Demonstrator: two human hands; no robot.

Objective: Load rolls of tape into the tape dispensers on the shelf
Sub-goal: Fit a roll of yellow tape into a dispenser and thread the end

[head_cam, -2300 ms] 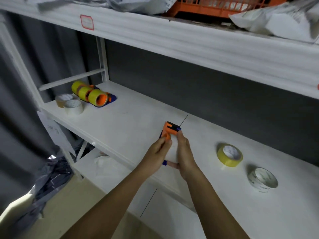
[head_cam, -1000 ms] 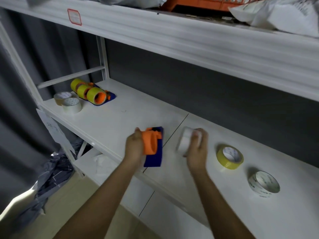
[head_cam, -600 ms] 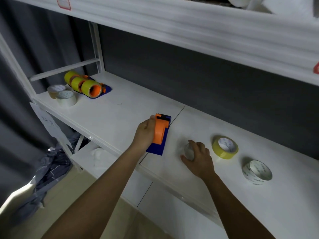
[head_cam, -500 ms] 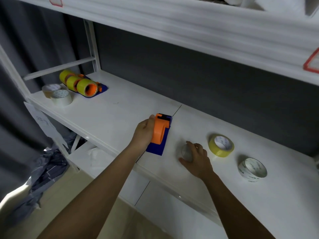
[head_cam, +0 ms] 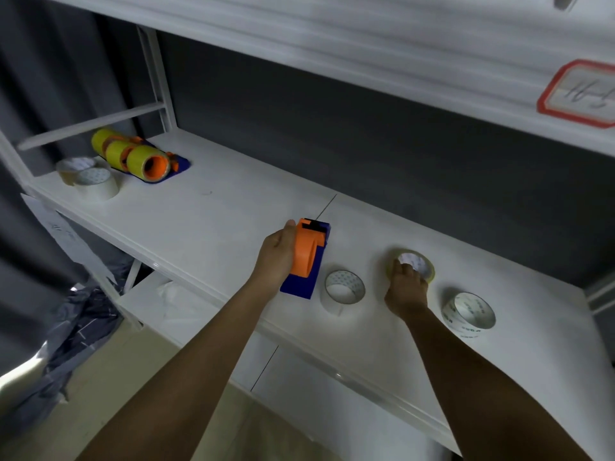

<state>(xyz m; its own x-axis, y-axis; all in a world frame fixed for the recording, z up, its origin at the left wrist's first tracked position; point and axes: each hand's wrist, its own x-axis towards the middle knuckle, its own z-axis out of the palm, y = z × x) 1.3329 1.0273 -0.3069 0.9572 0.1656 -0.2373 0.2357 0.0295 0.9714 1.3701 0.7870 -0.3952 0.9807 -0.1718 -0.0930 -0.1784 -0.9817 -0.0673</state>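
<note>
On the white shelf (head_cam: 206, 227), the left hand (head_cam: 278, 257) grips an orange-and-blue tape dispenser (head_cam: 307, 259) that sits on the shelf surface near the front edge, the palm and curled fingers wrapped against the orange wheel on its left side and the thumb lying along the top. Just right of the dispenser, a white tape roll (head_cam: 342, 289) lies flat on the shelf, apart from both hands. Further right, the right hand (head_cam: 406, 286) reaches over a yellow tape roll (head_cam: 429, 271), its fingertips curled on the roll's near rim and into the core; the grip looks like a pinch on that rim, though the blur makes the finger placement hard to read. To the right of that hand and slightly nearer, a second white tape roll with printed lettering (head_cam: 469, 314) lies flat by itself. At the far left end of the shelf, loaded dispensers carrying yellow rolls (head_cam: 139, 158) lie in a row, with two pale rolls (head_cam: 90, 179) stacked just in front of them to the left. A red-bordered label (head_cam: 579, 93) is stuck on the front edge of the upper shelf at the right.
</note>
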